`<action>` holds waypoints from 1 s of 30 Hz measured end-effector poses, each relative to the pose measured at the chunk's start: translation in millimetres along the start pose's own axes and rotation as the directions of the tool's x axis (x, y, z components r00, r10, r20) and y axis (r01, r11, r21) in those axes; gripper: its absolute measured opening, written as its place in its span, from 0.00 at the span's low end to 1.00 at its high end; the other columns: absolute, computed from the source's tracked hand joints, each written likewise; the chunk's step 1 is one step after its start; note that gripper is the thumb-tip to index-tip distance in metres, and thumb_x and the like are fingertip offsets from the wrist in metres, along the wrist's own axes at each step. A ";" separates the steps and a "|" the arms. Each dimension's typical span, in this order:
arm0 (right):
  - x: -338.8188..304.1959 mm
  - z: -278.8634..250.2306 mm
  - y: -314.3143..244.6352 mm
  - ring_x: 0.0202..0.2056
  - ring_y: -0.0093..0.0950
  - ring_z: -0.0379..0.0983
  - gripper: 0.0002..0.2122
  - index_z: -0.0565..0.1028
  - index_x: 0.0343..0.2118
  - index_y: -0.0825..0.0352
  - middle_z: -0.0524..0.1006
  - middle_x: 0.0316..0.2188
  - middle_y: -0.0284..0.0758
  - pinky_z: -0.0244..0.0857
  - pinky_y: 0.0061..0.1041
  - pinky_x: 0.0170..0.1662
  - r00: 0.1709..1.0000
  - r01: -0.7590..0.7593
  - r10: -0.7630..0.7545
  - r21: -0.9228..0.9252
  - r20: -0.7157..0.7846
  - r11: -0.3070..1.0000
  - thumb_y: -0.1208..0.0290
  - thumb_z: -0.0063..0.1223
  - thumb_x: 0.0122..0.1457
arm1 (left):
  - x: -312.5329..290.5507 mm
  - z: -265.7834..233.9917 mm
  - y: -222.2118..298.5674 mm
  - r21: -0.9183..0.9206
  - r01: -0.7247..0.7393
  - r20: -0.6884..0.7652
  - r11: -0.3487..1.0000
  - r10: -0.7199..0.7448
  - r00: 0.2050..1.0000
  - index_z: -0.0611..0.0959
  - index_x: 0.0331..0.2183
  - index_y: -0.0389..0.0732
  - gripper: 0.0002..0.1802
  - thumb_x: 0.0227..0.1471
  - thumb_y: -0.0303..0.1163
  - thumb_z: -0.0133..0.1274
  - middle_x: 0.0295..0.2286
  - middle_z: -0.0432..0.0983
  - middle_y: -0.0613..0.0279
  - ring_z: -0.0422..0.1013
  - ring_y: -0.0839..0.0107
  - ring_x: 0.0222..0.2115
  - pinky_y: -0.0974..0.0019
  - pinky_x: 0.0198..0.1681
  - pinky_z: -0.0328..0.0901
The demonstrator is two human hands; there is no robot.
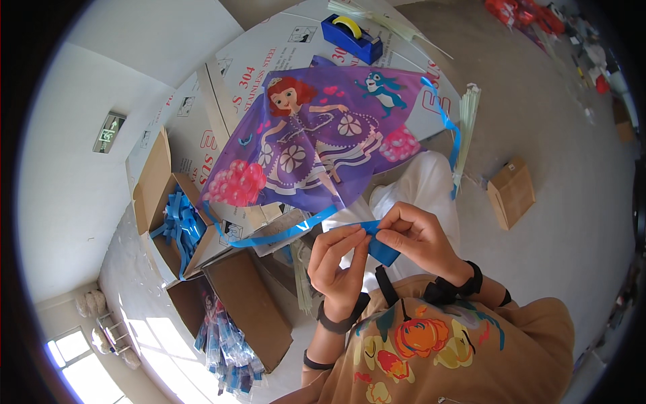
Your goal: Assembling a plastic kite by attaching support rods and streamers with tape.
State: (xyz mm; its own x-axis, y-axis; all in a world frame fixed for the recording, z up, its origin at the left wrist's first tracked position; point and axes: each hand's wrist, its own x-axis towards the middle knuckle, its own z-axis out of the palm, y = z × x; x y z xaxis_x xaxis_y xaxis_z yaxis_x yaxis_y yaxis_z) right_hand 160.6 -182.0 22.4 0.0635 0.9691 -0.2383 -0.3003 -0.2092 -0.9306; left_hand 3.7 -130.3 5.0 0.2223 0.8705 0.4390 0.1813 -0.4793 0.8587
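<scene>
A purple kite [316, 151], printed with a red-haired princess and a blue rabbit-like animal, lies spread over the board and toward my lap. Blue ribbon tails hang from it, one ribbon [276, 238] at its near edge and another ribbon [447, 118] at its right corner. In front of my body, my left hand [338, 262] and my right hand [422, 241] pinch a blue piece of thin sheet [383, 252] between thumbs and fingers. The fingertips of both hands nearly meet on its upper edge. Whether this piece joins the near ribbon is hidden by my left hand.
The printed board [235, 84] bears a blue tape dispenser [360, 47] and thin pale sticks [397, 25]. More sticks [465, 128] hang at its right edge. To the left stand a carton [149, 180] of blue strips and a carton [252, 310] with packaged kites [229, 353]. A small box [511, 193] sits on the floor.
</scene>
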 end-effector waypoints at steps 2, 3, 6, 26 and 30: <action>0.0 0.2 0.2 0.32 0.13 0.73 0.06 0.71 0.36 0.70 0.77 0.29 0.30 0.65 0.14 0.35 1.000 -0.006 0.006 0.010 0.000 1.000 0.73 0.54 0.63 | 0.2 0.0 0.1 0.040 -0.025 -0.001 0.999 0.025 1.000 0.85 0.31 0.35 0.14 0.37 0.13 0.65 0.33 0.79 0.56 0.76 0.66 0.32 0.69 0.35 0.70; -0.2 0.4 -0.2 0.32 0.13 0.72 0.06 0.71 0.36 0.70 0.77 0.29 0.30 0.65 0.14 0.34 1.000 -0.005 0.005 0.004 -0.002 1.000 0.73 0.54 0.63 | 0.2 -0.3 0.2 0.040 -0.024 0.000 0.999 0.024 1.000 0.85 0.31 0.35 0.14 0.37 0.13 0.65 0.33 0.79 0.56 0.76 0.66 0.32 0.69 0.35 0.70; -0.2 0.3 1.3 0.31 0.12 0.72 0.06 0.71 0.36 0.70 0.76 0.28 0.29 0.64 0.14 0.33 1.000 -0.003 0.003 0.012 -0.007 1.000 0.74 0.54 0.63 | 0.4 -0.6 1.2 0.077 -0.092 0.030 0.993 0.089 0.996 0.85 0.31 0.36 0.14 0.36 0.14 0.65 0.32 0.79 0.57 0.76 0.65 0.32 0.69 0.34 0.70; 1.7 -38.0 41.2 0.37 0.34 0.77 0.05 0.75 0.31 0.67 0.78 0.32 0.38 0.69 0.28 0.39 0.999 0.032 -0.010 -0.675 0.036 0.737 0.75 0.60 0.54 | -13.5 9.8 -36.0 0.242 0.052 0.302 0.969 -0.126 0.945 0.76 0.31 0.37 0.08 0.47 0.17 0.57 0.29 0.76 0.58 0.71 0.59 0.31 0.61 0.38 0.64; 9.4 -52.2 71.2 0.48 0.44 0.71 0.06 0.74 0.31 0.71 0.76 0.39 0.43 0.65 0.35 0.49 0.895 0.365 -0.430 -0.754 0.122 0.546 0.74 0.59 0.56 | -6.7 19.0 -81.9 0.109 0.506 0.311 0.856 -0.513 0.800 0.76 0.38 0.32 0.07 0.55 0.19 0.50 0.34 0.78 0.53 0.72 0.54 0.36 0.57 0.44 0.65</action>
State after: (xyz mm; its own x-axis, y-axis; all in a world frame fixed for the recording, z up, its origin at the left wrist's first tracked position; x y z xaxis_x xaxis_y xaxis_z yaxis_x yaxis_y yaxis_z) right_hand 189.5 -194.7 -60.7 0.0692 0.9729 0.2206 0.5766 0.1414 -0.8047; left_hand 5.6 -98.9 -73.3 0.3825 0.9079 -0.1715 0.3725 0.0183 0.9278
